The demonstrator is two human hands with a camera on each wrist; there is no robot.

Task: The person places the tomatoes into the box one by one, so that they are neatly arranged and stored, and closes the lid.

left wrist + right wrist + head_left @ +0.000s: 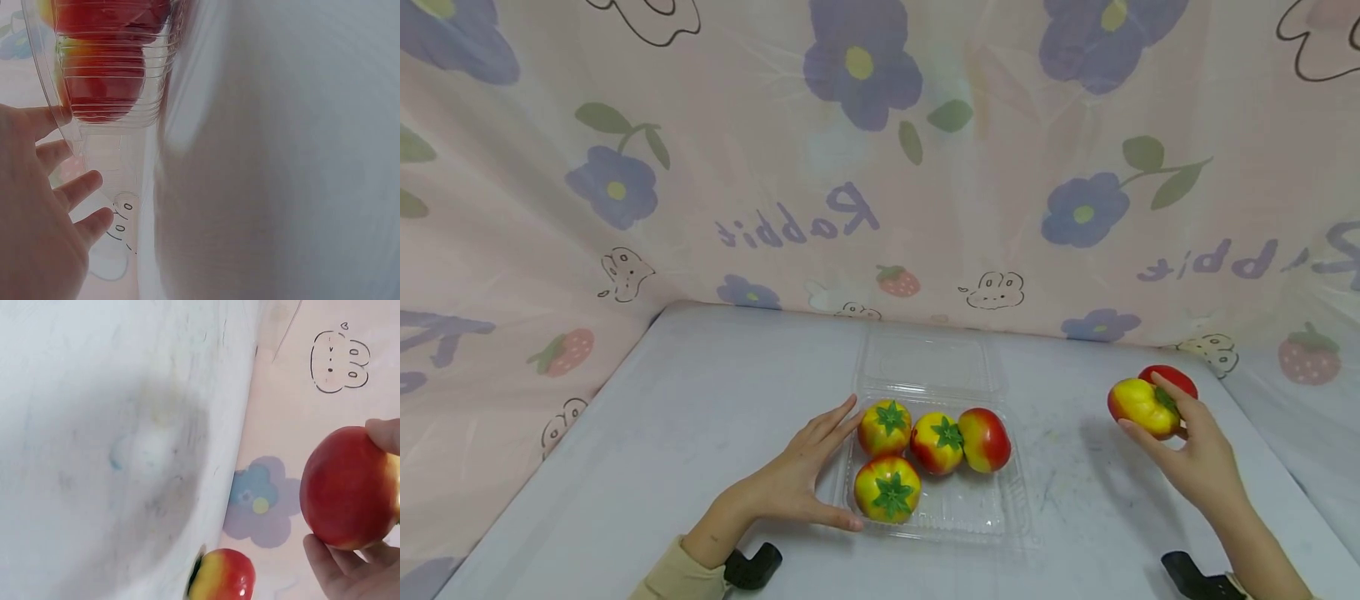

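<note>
My right hand [1198, 454] holds a red-and-yellow tomato-like toy fruit [1138, 407] between thumb and fingers, raised above the table at the right. In the right wrist view this fruit [347, 487] shows its red side. Behind it lies another red-and-yellow fruit [1172, 379], partly hidden. My left hand [793, 475] is at the left side of a clear plastic clamshell box [955, 512], fingers spread, fingertips right at its rim [47, 81]. Several such fruits sit inside, including one at the front left [887, 490] with its green star-shaped calyx up and one on its side [985, 440].
The box's lid [925, 362] lies folded back, away from me. A white table [715, 392] carries everything. A printed curtain [970, 192] with flowers and rabbits rises along the table's far and side edges.
</note>
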